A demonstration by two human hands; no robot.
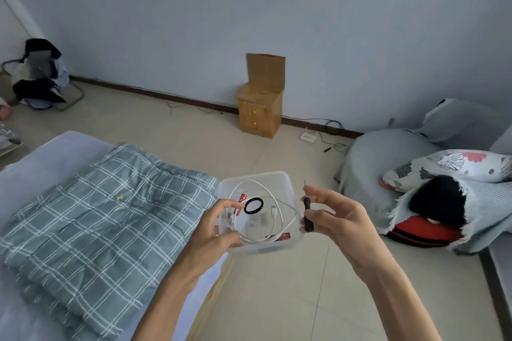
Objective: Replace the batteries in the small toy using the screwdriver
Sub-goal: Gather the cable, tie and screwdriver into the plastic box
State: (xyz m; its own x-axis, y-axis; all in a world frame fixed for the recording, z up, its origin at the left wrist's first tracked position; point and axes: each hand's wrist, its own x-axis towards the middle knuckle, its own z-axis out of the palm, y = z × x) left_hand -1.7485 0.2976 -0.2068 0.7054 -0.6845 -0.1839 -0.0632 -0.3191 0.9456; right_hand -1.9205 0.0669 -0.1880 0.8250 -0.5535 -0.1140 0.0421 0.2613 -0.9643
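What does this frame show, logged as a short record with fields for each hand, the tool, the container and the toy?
left hand: left hand grips the near-left side of the clear plastic box, held up over the floor
right hand: right hand pinches the screwdriver in its fingers, beside the box
screwdriver: black handle, thin shaft pointing up
box contents: white cable, black ring, red batteries
toy: not identifiable in view
surroundings: plaid quilt on the bed to the left
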